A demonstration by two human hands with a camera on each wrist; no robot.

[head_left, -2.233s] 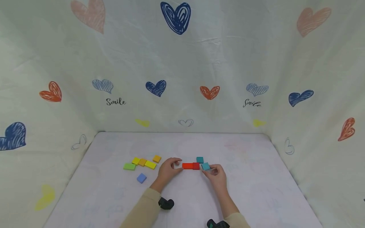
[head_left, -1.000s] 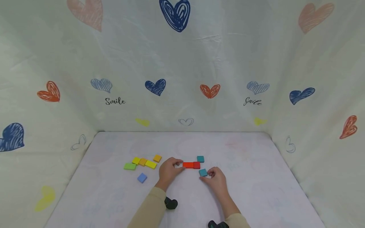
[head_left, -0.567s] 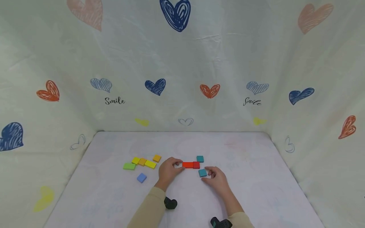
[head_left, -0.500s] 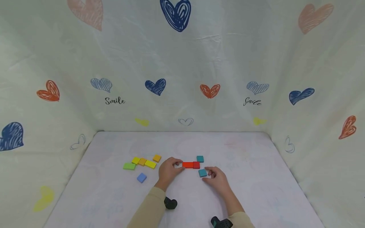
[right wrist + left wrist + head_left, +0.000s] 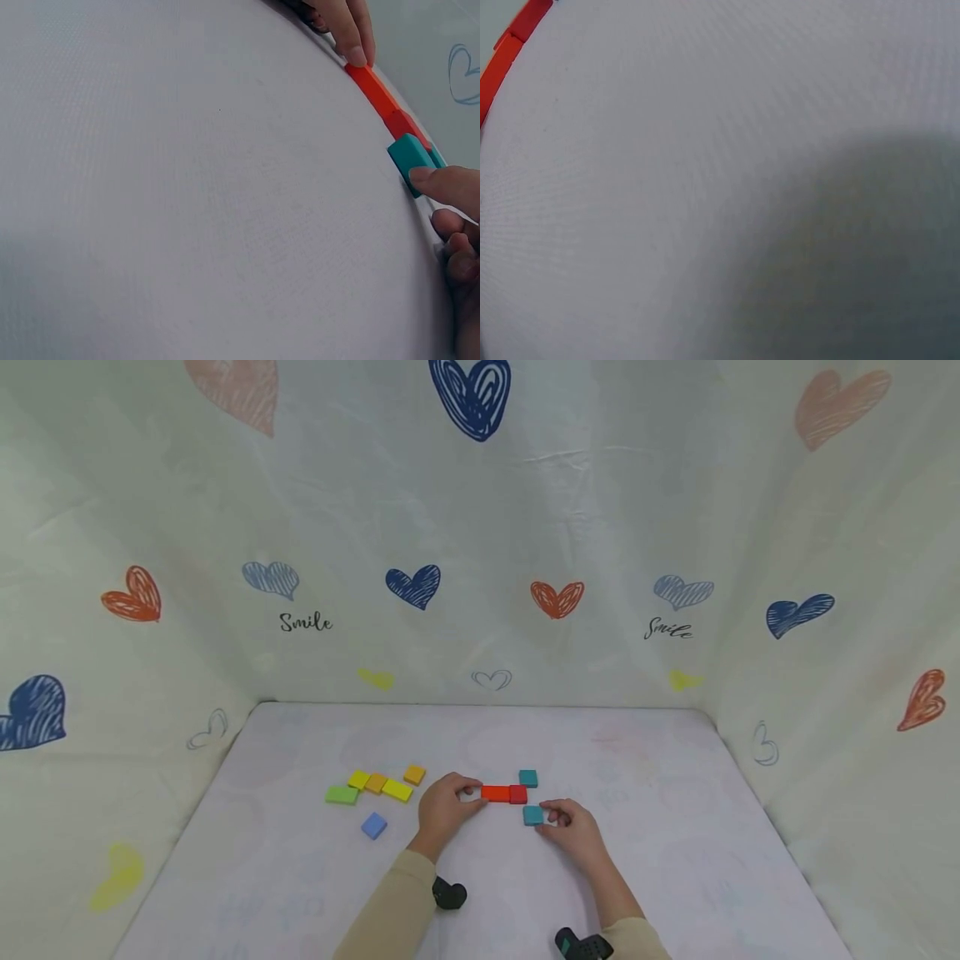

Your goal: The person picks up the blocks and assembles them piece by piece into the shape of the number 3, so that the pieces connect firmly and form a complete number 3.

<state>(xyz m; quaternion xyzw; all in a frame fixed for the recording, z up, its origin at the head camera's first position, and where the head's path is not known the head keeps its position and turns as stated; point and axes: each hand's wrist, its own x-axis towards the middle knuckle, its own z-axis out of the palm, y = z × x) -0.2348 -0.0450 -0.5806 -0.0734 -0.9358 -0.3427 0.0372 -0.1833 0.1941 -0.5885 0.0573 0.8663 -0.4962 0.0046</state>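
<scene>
My left hand pinches the left end of an orange-red block with finger and thumb. A darker red square block touches that block's right end. My right hand holds the right side of a teal block, its thumb against it in the right wrist view. This teal block sits just on the near side of the red square, with a narrow gap in the head view. Another teal block lies on the red square's far side. In the left wrist view only the red blocks show at the corner.
Left of my hands lie a green block, yellow blocks, orange blocks and a blue block on the white table. A curtain with printed hearts rises behind the table. Dark devices are at both wrists.
My right hand has moved the teal block from the red square's right side to its near side and straightened it. The fingers loosened, then came back against it. My left hand stays at the orange-red block.
</scene>
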